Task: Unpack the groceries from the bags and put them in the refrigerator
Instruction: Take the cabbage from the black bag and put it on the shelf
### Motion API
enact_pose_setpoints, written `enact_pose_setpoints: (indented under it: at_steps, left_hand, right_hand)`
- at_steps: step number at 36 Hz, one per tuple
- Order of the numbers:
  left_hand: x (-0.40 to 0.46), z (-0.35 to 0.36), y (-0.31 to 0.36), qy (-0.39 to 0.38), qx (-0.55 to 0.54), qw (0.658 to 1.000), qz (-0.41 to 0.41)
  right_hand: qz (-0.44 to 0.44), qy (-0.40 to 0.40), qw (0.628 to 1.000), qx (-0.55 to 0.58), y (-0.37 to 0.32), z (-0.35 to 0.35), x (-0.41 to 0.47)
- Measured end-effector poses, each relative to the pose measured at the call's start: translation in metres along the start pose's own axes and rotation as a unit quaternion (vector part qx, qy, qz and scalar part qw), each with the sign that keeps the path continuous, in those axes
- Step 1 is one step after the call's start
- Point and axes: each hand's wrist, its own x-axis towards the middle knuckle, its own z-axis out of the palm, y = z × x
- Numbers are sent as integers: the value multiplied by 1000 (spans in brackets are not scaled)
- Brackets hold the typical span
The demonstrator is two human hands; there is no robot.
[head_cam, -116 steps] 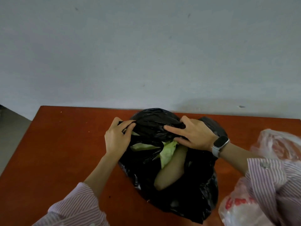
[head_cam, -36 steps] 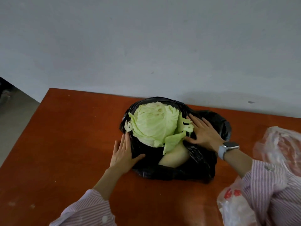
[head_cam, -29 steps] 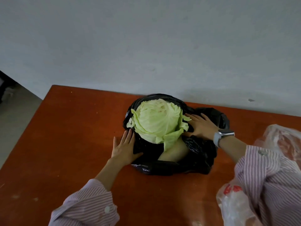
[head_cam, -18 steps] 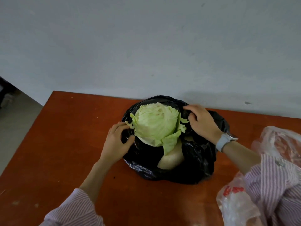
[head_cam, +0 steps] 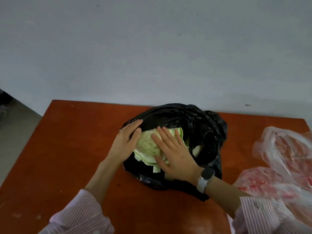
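Under both my palms: the cabbage (head_cam: 146, 146), pale green, sitting in the mouth of the black plastic bag (head_cam: 194, 125). Bag sits on the red-brown table (head_cam: 70, 149), its far side close to the grey wall (head_cam: 152, 48).

Left hand (head_cam: 125, 144) – on the left flank of the cabbage, fingers straight and close together, tips lying on the black plastic where it folds over the top of the head. Not curled round anything.

Right hand (head_cam: 173, 156) – flat on the top and right side of the cabbage, fingers straight and slightly spread, tips reaching the bag's edge just past the head. Thumb points toward the left hand, the two hands near each other with a strip of cabbage showing between them. No pinch, no curl.

Loose outer leaves stick out below my right palm, over the near rim of the bag. To the right of my right fingers, inside the bag, something pale (head_cam: 196, 150) shows beside the cabbage – can't tell what it is.

Smartwatch (head_cam: 206, 174) with a light band on my right wrist, striped sleeves (head_cam: 84, 217) pushed up on both arms.

Well to the right of my right hand: translucent plastic bags (head_cam: 283, 149) with red printing on the table, apart from the black bag. Contents look reddish, too blurred to name.
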Motion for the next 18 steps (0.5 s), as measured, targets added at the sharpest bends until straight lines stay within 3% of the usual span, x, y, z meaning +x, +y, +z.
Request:
enact_pose_setpoints:
  at_steps: [5, 12, 18]
  left_hand:
    - [4, 7, 4, -69, 45, 997, 3]
    - [32, 9, 28, 2, 77, 996, 45]
    - [58, 8, 16, 145, 162, 973, -72]
  right_hand:
    - [-21, -9, 1000, 13, 0, -5, -27]
    - [34, -2, 999, 38, -5, -4, -35]
    - [31, 1, 998, 46, -4, -6, -31]
